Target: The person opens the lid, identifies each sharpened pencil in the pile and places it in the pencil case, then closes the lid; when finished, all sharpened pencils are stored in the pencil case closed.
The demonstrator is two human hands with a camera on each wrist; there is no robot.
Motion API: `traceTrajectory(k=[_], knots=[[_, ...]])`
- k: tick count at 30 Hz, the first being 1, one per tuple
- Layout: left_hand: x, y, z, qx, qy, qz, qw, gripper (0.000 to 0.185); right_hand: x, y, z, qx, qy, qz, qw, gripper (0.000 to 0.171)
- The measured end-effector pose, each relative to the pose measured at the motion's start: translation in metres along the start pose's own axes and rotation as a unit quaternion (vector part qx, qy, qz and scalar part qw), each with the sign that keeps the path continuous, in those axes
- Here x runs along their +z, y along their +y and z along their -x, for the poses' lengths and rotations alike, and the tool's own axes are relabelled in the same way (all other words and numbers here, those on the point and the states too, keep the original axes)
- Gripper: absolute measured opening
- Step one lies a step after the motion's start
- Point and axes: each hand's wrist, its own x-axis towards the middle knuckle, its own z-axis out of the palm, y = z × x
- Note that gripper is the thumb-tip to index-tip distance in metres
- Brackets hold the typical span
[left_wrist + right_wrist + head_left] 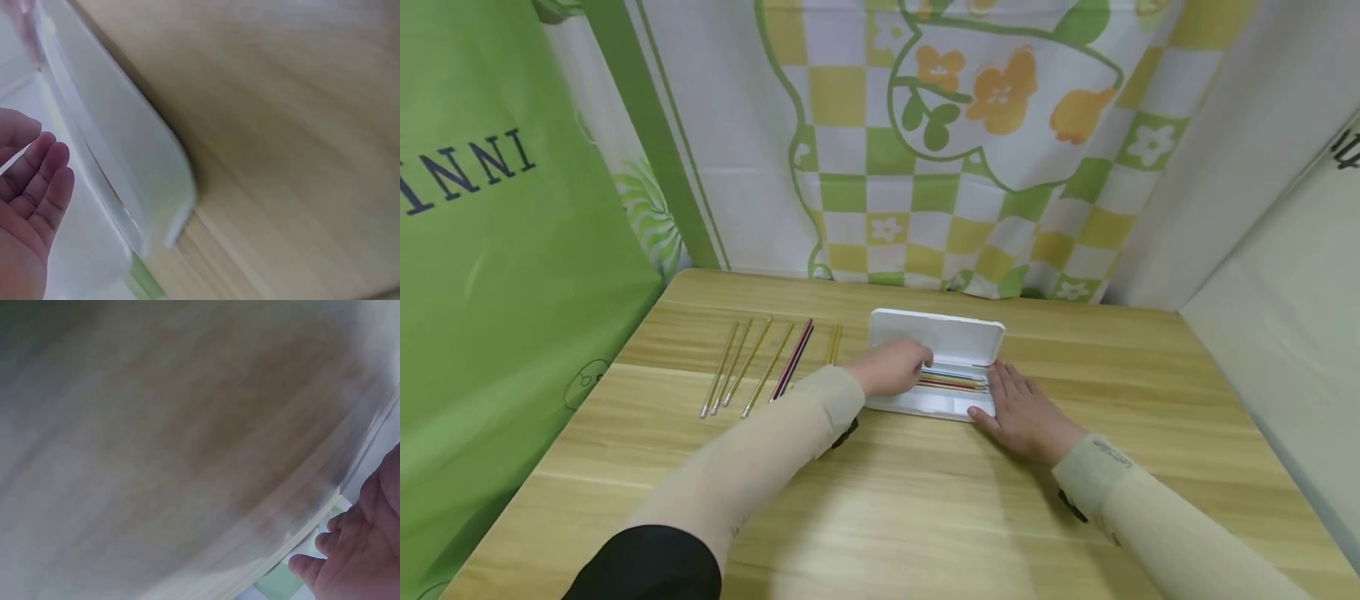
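Note:
An open white pencil case [937, 407] lies mid-table, its lid [942, 334] raised at the back. Several thin coloured sticks [952, 382] lie inside. My left hand [891, 367] hovers over the case's left half with its fingertips at the sticks. In the left wrist view the left hand [28, 187] has loosely straight fingers with nothing in them, next to the case's white wall [125, 156]. My right hand [1022, 413] lies flat on the table with its fingers against the case's right end. The blurred right wrist view shows only the right hand's [359, 550] edge.
Several more thin sticks [760, 362], gold and one dark red, lie in a row on the wooden table [925, 500] left of the case. A green and patterned cloth [925, 142] hangs behind the table and a grey wall [1285, 317] stands on the right.

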Motion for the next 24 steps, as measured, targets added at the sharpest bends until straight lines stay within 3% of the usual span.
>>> traceTrajectory(k=[4, 8, 17, 20, 24], knots=[[-0.002, -0.013, 0.021, -0.015, 0.019, 0.061, 0.9979, 0.026, 0.004, 0.004, 0.003, -0.001, -0.002, -0.014, 1.0, 0.086], [-0.008, -0.029, 0.041, -0.054, 0.031, 0.12, 0.9908, 0.025, 0.006, 0.007, 0.005, 0.001, 0.0, -0.019, 1.0, 0.087], [-0.018, -0.061, 0.068, -0.17, 0.091, 0.229, 0.9541, 0.033, -0.007, 0.008, 0.004, -0.002, -0.009, -0.073, 0.997, 0.085], [-0.021, -0.064, 0.067, -0.212, 0.115, 0.279, 0.9295, 0.035, -0.019, 0.012, -0.003, 0.003, -0.023, -0.114, 0.993, 0.077], [-0.029, -0.063, 0.062, -0.256, 0.151, 0.373, 0.8787, 0.037, -0.044, 0.018, -0.014, 0.03, -0.029, -0.184, 0.982, 0.062]])
